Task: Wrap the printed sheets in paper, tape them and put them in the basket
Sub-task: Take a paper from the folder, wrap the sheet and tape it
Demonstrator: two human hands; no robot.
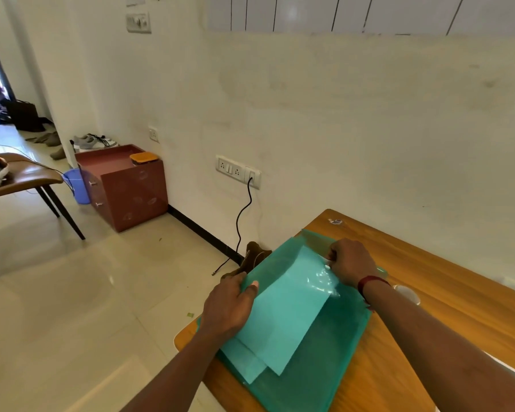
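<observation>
Lower centre of the frame: green wrapping paper lies on the wooden surface with the pale sheets on it. The grip of the left hand holds the paper's left edge, thumb on top; the grip of the right hand pinches crinkled paper further up

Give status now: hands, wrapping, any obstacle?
Left hand grips green wrapping paper at left edge. Right hand pinches its far end. No obstacle seen; basket not in view.
</observation>
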